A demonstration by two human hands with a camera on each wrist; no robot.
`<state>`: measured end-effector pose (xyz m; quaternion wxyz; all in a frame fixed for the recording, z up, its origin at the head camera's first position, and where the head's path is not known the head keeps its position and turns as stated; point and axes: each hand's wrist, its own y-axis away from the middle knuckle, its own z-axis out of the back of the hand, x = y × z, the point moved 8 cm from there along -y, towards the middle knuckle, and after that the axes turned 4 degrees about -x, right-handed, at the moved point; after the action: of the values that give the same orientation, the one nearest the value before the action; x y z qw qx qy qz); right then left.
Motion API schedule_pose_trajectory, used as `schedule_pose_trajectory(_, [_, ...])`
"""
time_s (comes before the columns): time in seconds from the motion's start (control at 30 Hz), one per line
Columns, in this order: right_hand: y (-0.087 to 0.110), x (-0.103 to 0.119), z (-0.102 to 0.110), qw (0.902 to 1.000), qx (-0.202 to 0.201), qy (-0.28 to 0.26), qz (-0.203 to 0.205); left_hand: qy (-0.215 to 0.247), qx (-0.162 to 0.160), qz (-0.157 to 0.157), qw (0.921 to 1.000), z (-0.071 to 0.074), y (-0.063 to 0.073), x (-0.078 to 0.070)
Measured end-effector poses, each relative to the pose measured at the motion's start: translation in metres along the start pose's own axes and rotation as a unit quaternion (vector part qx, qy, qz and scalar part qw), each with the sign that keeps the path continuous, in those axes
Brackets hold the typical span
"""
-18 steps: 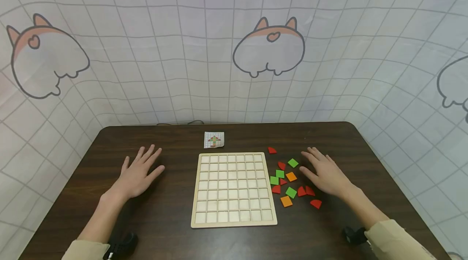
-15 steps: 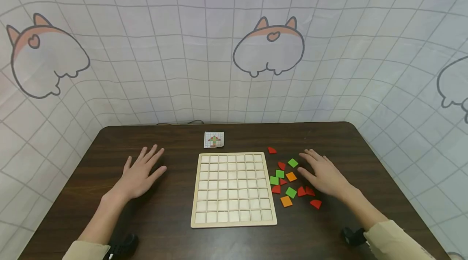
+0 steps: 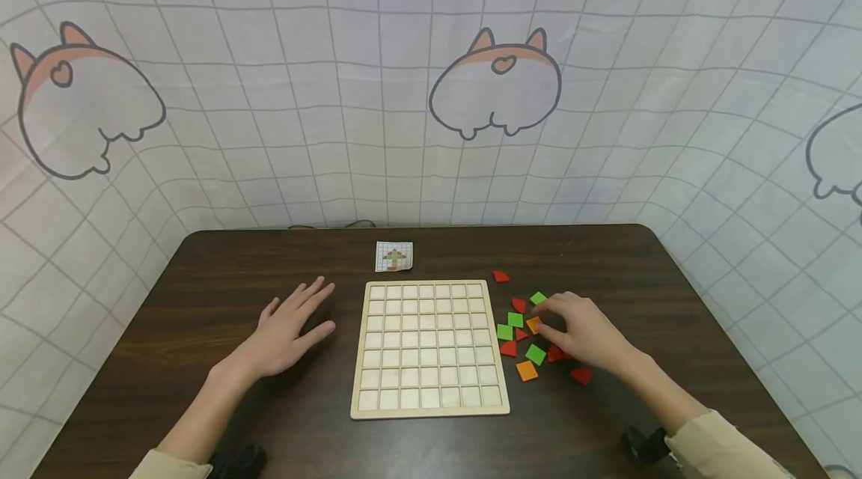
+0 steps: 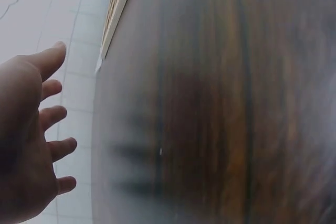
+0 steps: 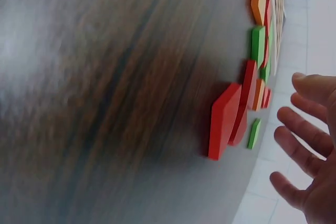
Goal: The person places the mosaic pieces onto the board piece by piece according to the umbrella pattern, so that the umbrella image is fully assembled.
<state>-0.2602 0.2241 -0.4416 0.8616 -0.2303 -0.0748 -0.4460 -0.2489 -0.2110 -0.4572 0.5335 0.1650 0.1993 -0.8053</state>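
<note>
My right hand (image 3: 584, 328) hangs over the right side of the loose pieces, fingers slightly bent and spread. Its thumb and index finger frame an orange square tile (image 3: 532, 325), with nothing visibly pinched. A green square tile (image 3: 537, 298) lies just past the fingertips, and some red pieces are partly hidden beneath the hand. In the right wrist view, a red rounded piece (image 5: 224, 121) lies nearest the camera, and the fingers stand apart from the pieces. My left hand (image 3: 283, 337) is spread, holding nothing, left of the wooden grid board (image 3: 431, 414).
Several red, green and orange pieces lie along the board's right side, including an orange tile (image 3: 527, 370) near the front. A small printed card (image 3: 385, 248) with a coloured pattern lies behind the board. The dark wooden table (image 3: 303, 441) meets a white gridded curtain (image 3: 337, 127).
My right hand has moved left and nearer me over the pieces, its fingers bending more. My left hand has shifted right, closer to the board. The pieces stay in place.
</note>
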Motion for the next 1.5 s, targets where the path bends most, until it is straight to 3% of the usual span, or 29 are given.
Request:
schedule_pose_trajectory(0.3, [-0.002, 0.01, -0.01, 0.9992, 0.036, -0.017, 0.0, 0.028, 0.035, -0.021, 0.9988, -0.019, 0.003, -0.019])
schedule_pose_trajectory(0.53, [-0.006, 0.014, -0.02, 0.9978, 0.06, -0.026, -0.01, 0.045, 0.075, -0.034, 0.9956, -0.024, 0.005, -0.032])
schedule_pose_trajectory(1.07, [-0.011, 0.016, -0.033, 0.9965, 0.082, -0.019, -0.002, 0.062, 0.137, -0.035, 0.9881, -0.041, 0.009, -0.031])
schedule_pose_trajectory(1.5, [-0.012, 0.016, -0.035, 0.9941, 0.107, -0.016, -0.01, 0.054, 0.149, -0.018, 0.9872, -0.047, 0.009, -0.034])
